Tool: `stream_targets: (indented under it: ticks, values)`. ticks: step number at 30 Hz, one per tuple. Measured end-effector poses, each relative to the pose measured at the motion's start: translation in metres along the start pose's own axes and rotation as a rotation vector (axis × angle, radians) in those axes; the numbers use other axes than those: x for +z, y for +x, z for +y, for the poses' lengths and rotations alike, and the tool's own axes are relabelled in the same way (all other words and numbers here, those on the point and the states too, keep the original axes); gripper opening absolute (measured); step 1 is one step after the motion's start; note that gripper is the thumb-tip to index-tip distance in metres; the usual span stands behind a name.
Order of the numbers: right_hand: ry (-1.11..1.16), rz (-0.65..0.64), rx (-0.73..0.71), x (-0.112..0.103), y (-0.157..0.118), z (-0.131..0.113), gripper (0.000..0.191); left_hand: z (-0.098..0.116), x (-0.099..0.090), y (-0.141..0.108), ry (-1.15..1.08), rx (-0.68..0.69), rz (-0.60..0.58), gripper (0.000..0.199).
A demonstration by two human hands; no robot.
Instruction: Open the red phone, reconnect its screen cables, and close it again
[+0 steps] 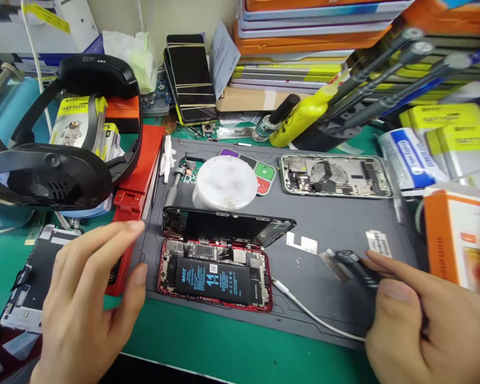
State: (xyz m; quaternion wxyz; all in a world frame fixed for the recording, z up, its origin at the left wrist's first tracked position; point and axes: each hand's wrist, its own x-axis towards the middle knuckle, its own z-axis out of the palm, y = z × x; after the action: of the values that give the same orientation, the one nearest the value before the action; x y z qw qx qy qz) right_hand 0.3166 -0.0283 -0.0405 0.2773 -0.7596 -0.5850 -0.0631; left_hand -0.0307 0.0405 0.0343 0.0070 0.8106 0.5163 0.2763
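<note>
My left hand (98, 290) hovers at the left, fingers apart and holding nothing, beside a red tool case. Closest to it is a red-framed phone (170, 296) lying opened, with its insides and a black battery (214, 281) marked 11 exposed. The detached-looking black screen (228, 226) stands tilted along the phone's far edge, against a round white stand (226, 181). A white cable (304, 306) is plugged into the phone's right end. At the right, my right hand (420, 314) is closed around a dark screwdriver (356, 266), slightly blurred; its tip is hidden.
Another opened phone (336, 176) lies at the back of the grey mat (324, 224). Small white stickers (302, 243) lie mid-mat. A black headset (64, 170) stands left. Behind are a yellow bottle (304, 114), a screwdriver holder (324, 133) and stacked boxes (288, 69).
</note>
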Motion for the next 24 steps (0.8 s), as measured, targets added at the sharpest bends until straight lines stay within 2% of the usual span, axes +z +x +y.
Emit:
stream_targets:
  ticks: [3, 6, 8, 11, 15, 19, 24]
  values:
    - [-0.024, 0.151, -0.022, -0.002, 0.004, -0.006, 0.047, -0.003, 0.001, 0.011, 0.085, 0.042, -0.056, 0.056]
    - [0.018, 0.246, -0.125, -0.008, 0.008, -0.018, 0.035, -0.003, 0.005, 0.025, 0.123, 0.072, -0.155, 0.049]
    - [0.104, 0.203, -0.209, -0.013, 0.011, -0.031, 0.046, -0.002, 0.008, 0.030, 0.100, 0.082, -0.209, 0.048]
    - [0.220, 0.116, -0.277, -0.019, 0.016, -0.051, 0.063, -0.003, 0.013, 0.032, 0.048, 0.055, -0.212, 0.045]
    - [0.280, 0.026, -0.269, -0.020, 0.023, -0.068, 0.051, -0.003, 0.016, 0.031, -0.046, -0.052, -0.212, 0.037]
    - [0.350, -0.086, -0.281, -0.017, 0.026, -0.071, 0.049, -0.001, 0.016, 0.029, -0.175, -0.109, -0.262, 0.032]
    - [0.365, -0.253, -0.293, -0.015, 0.022, -0.064, 0.066, -0.009, 0.010, 0.022, -0.201, 0.020, -0.389, 0.031]
